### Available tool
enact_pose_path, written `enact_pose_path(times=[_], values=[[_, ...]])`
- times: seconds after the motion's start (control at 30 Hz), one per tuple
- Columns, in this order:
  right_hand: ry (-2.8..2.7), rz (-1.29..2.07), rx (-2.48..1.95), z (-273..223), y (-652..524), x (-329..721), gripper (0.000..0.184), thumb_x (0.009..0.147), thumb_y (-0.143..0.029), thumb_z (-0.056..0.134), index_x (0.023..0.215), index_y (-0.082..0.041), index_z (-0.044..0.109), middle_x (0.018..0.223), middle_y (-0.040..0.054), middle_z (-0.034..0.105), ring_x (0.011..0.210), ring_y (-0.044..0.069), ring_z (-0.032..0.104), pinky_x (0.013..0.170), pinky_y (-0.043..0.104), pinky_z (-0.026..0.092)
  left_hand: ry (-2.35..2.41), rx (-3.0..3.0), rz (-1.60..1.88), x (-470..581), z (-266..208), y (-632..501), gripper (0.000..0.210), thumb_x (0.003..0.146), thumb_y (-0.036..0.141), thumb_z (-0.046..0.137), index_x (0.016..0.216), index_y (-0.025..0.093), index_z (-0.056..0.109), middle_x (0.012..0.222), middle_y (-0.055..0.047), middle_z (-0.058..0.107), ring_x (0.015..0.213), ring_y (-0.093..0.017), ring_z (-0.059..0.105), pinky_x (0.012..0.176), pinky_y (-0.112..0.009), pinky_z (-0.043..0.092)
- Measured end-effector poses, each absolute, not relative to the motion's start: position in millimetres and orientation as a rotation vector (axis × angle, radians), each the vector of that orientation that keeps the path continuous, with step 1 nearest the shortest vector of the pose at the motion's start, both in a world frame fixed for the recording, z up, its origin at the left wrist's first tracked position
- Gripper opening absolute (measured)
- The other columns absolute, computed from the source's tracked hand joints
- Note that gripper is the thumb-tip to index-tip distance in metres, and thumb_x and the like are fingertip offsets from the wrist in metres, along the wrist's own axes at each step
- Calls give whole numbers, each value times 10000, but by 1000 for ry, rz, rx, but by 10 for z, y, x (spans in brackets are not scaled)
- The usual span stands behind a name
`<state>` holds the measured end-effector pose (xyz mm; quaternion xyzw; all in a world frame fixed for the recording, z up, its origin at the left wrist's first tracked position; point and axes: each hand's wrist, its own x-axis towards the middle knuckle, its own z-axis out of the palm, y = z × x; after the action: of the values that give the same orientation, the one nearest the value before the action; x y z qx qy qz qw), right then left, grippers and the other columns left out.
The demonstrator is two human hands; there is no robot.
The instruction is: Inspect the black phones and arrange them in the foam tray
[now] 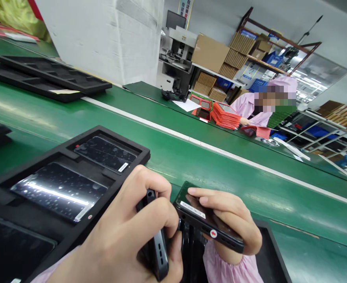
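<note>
My L hand (123, 232) pinches one phone (158, 251); my R hand (235, 216) grips a 2nd phone (199, 225) just beside it, glass (188, 194) up. Glass looks slick, so it might slip & drop. They could bump & scratch b/c they're so close.

At eleven o'clock you had your left hand (114, 232) around a first phone (159, 249); at one o'clock, your right hand (232, 216) with a second phone (210, 222). At ten o'clock, on the bench (205, 169), lay a phone tray (145, 153) with three more phones (61, 177) inside. Farther behind it lay stacked trays (99, 87). Beyond the bench, at one o'clock, a co-worker (242, 104) was beside a pile of flat pieces (224, 117), before the shelves (267, 65).
</note>
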<state>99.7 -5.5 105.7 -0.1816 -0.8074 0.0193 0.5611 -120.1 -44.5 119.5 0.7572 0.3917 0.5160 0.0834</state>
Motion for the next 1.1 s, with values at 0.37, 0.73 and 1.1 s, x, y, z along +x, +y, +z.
enact_pose_path(times=[0.37,0.73,1.1], values=[[-1953,8,-412,1159,13,963,194,1123,-5,618,1026,-144,714,1070,132,876,1055,267,906,852,304,792,1137,2178,1559,-1222,1192,-469,287,860,2,576,942,254,466,1116,-3,450,979,-145,530,914,-282,506],[-1841,300,-331,1097,110,826,124,1129,-270,759,1128,-155,714,1001,103,861,866,240,906,716,287,782,1155,2188,1548,-1244,1200,-440,293,873,3,575,962,261,468,1092,-17,436,967,-173,516,887,-330,514],[-1746,413,-418,1021,71,772,159,1123,-346,779,1082,-203,723,948,57,856,763,203,863,664,288,748,1153,2170,1549,-1240,1200,-458,291,862,21,578,979,265,471,1111,-18,424,947,-168,516,866,-305,529]])
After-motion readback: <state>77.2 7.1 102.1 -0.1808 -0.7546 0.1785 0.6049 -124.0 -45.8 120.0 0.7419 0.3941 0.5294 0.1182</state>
